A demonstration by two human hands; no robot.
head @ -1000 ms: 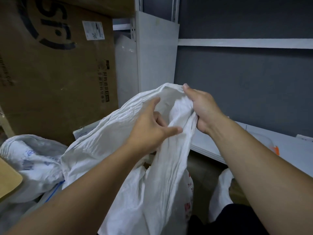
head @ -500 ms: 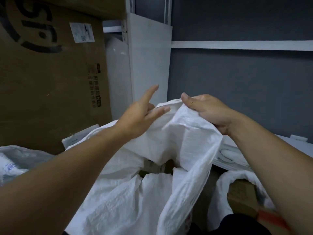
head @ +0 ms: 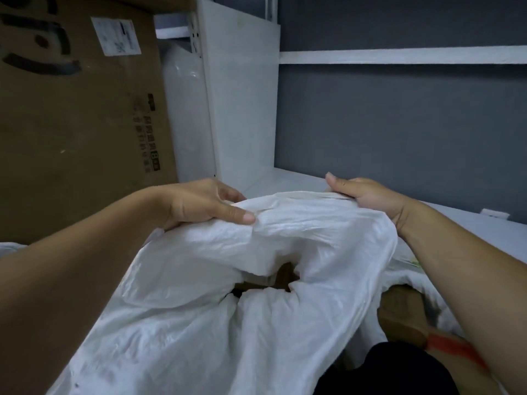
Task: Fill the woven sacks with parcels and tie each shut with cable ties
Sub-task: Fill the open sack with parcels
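White woven sack (head: 256, 323) fills the near middle of the view, its mouth gathered up toward the far side between both hands. The left hand (head: 199, 202) grips the left part of the bunched rim, thumb pressed flat on the near face of the fabric and the other fingers (head: 231, 192) curled behind it. The right hand (head: 368, 195) holds the right end of the same rim, thumb on top and the rest wrapped under, out of sight. Held apart like this, the hands seem to be drawing the top edge flat so it can be folded or bunched for closing. Below the grip the fabric sags, and a dark gap (head: 282, 276) shows brown cardboard, probably a parcel inside. No cable tie is visible in either hand. A large cardboard box (head: 77, 124) stands at far left, beside a white shelf unit (head: 239, 104). Near right lies another white sack (head: 410, 277), open, with a brown parcel (head: 399, 306) showing in it.
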